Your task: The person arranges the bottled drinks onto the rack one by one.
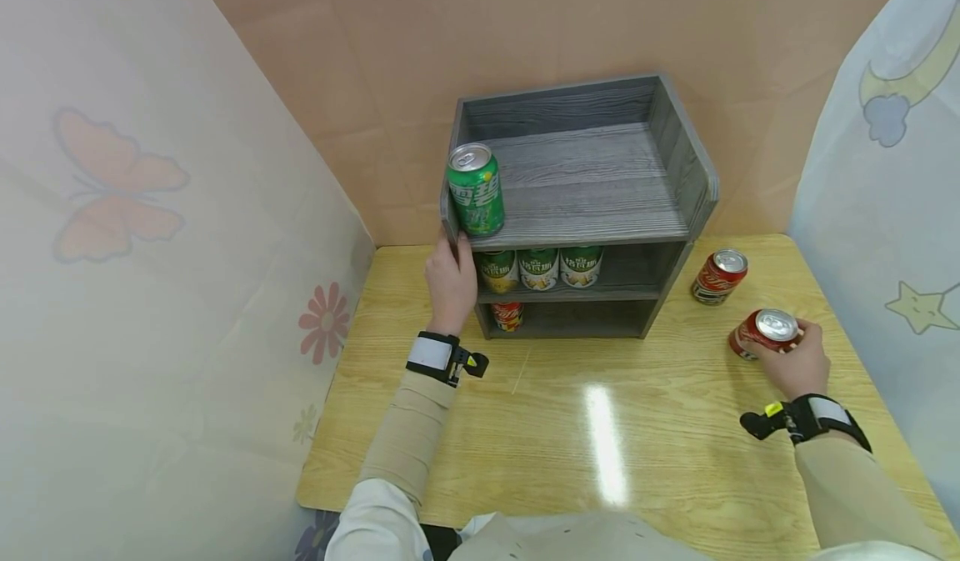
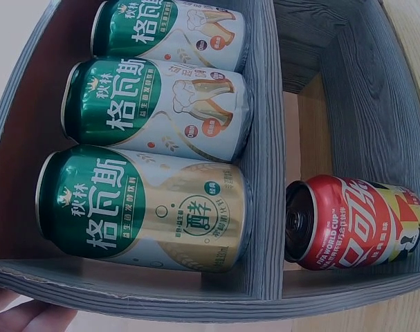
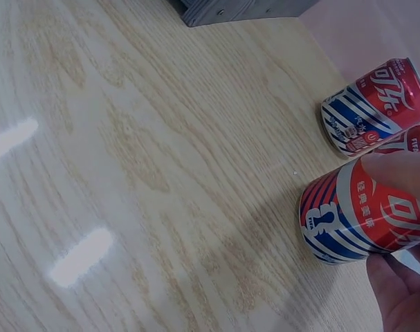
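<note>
My left hand [image 1: 451, 284] holds the left side panel of a grey wooden shelf [image 1: 585, 161] near its front edge, just below a green soda can [image 1: 477, 194] standing on the top level. In the left wrist view its fingers [image 2: 37, 318] show outside the panel. Over at the right, my right hand [image 1: 801, 367] grips a red cola can [image 3: 362, 214], thumb on one side and fingers on the other. Another cola can [image 1: 718, 276] stands upright behind it on the table. Part of a further red can [image 3: 414, 140] shows between these two in the right wrist view.
On the middle level stand three green-topped cans [image 2: 147, 207] in a row. The bottom level has one red-and-yellow cola can [image 2: 355, 221] at its left end. The shelf rests at the back of a wooden table [image 1: 570, 436], with fabric walls at the sides and rear.
</note>
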Action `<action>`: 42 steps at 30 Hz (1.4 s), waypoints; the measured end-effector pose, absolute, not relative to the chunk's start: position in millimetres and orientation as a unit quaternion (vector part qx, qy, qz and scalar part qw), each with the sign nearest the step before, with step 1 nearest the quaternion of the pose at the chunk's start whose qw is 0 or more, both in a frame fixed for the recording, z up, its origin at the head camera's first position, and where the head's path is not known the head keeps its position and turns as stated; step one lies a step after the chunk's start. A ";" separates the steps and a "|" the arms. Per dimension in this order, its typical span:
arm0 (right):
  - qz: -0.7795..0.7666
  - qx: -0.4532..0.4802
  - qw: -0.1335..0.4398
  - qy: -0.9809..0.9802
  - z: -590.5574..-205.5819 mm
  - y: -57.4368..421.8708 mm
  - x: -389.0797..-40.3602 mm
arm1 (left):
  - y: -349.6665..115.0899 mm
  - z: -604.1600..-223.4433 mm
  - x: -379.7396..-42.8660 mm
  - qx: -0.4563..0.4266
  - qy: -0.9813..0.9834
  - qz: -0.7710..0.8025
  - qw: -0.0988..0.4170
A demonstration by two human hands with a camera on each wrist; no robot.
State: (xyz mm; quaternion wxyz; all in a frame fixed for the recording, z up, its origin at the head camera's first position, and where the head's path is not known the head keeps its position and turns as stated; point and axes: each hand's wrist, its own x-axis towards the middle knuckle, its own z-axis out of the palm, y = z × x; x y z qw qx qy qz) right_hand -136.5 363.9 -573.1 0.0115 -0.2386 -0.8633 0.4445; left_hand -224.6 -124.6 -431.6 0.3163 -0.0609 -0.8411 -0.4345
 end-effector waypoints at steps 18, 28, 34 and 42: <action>0.447 -0.264 0.041 -0.854 -579.0 356.9 -128.7 | -125.1 -432.3 -224.7 -0.058 -0.845 -0.434 0.306; 0.448 -0.282 0.049 -0.847 -580.8 358.2 -125.6 | -124.7 -431.8 -224.8 -0.050 -0.847 -0.439 0.295; 0.449 -0.286 0.052 -0.845 -579.3 358.1 -122.6 | -124.7 -432.2 -225.3 -0.052 -0.845 -0.444 0.295; 0.449 -0.291 0.058 -0.843 -582.5 360.9 -119.3 | -124.7 -432.8 -225.3 -0.050 -0.845 -0.440 0.298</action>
